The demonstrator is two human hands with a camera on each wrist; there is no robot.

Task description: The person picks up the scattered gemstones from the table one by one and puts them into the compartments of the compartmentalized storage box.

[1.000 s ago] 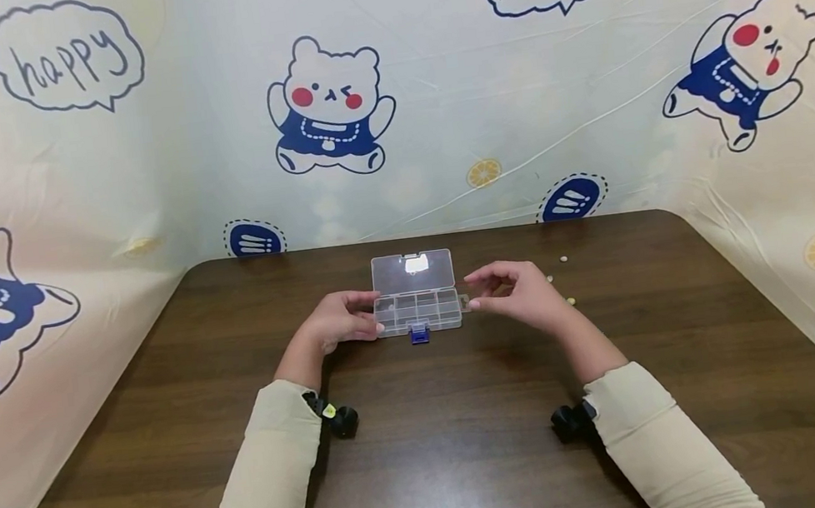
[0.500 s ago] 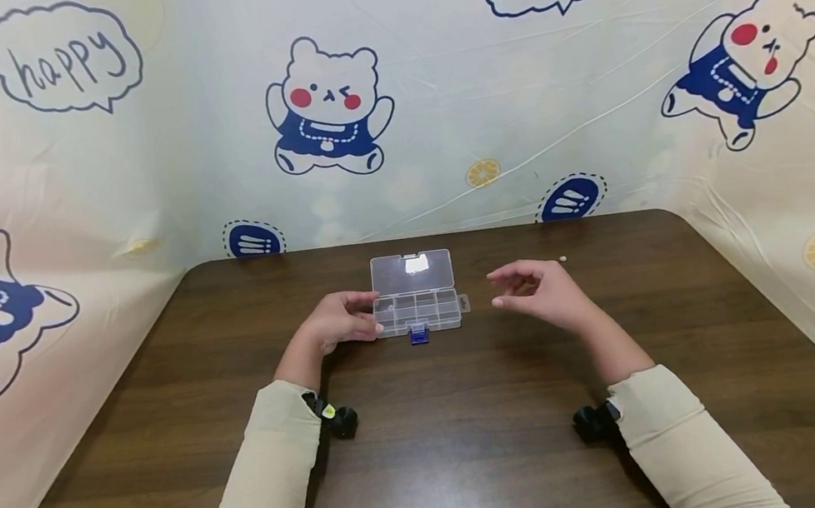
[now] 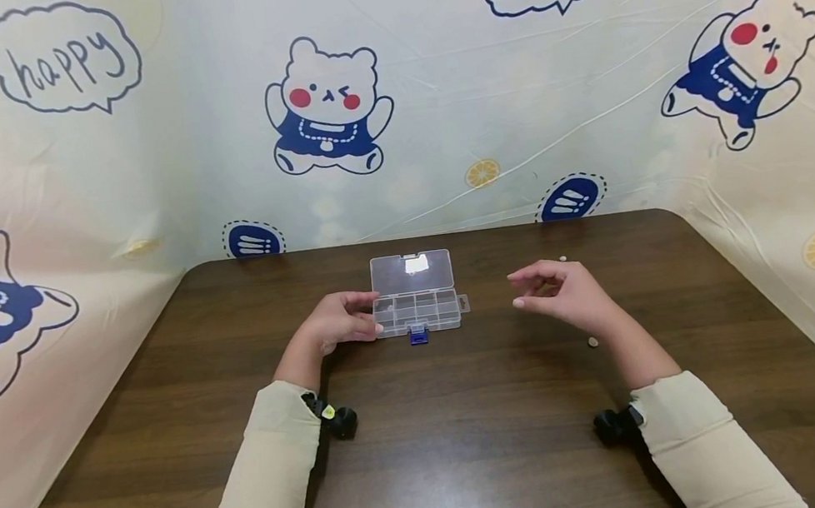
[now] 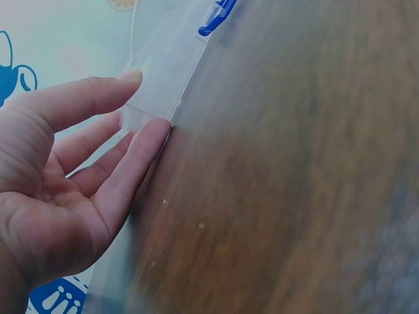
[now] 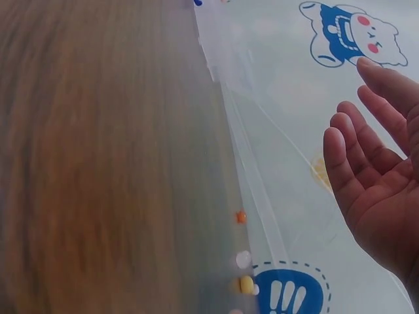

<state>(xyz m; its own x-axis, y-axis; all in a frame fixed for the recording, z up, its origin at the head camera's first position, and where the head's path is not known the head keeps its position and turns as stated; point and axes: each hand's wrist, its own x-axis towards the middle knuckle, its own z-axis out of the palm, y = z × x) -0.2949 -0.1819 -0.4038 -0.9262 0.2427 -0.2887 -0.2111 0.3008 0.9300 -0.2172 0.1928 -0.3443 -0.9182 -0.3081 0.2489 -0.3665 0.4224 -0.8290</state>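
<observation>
A clear plastic compartment box [image 3: 417, 312] lies on the table with its lid [image 3: 411, 273] folded back and a blue latch [image 3: 419, 336] at the front. My left hand [image 3: 340, 322] holds the box's left end between thumb and fingers; the left wrist view shows fingertips [image 4: 157, 131] against that end wall. To the right of the box, my right hand [image 3: 559, 295] hovers over the table with fingers loosely curved and apart. Its palm [image 5: 386, 203] shows nothing held. Small beads lie near it: an orange one [image 5: 241, 216], a white one [image 5: 243, 260] and a yellow one [image 5: 246, 284].
A pale bead [image 3: 593, 342] lies beside my right wrist, and another [image 3: 562, 258] shows behind that hand. A hanging tab [image 3: 464, 304] sticks out from the box's right end. The brown wooden table [image 3: 430, 452] ends at a patterned cloth backdrop [image 3: 437, 116].
My right hand has moved away from the box's right end, rightward and slightly toward me, covering some of the beads. The left hand and the box have stayed in place.
</observation>
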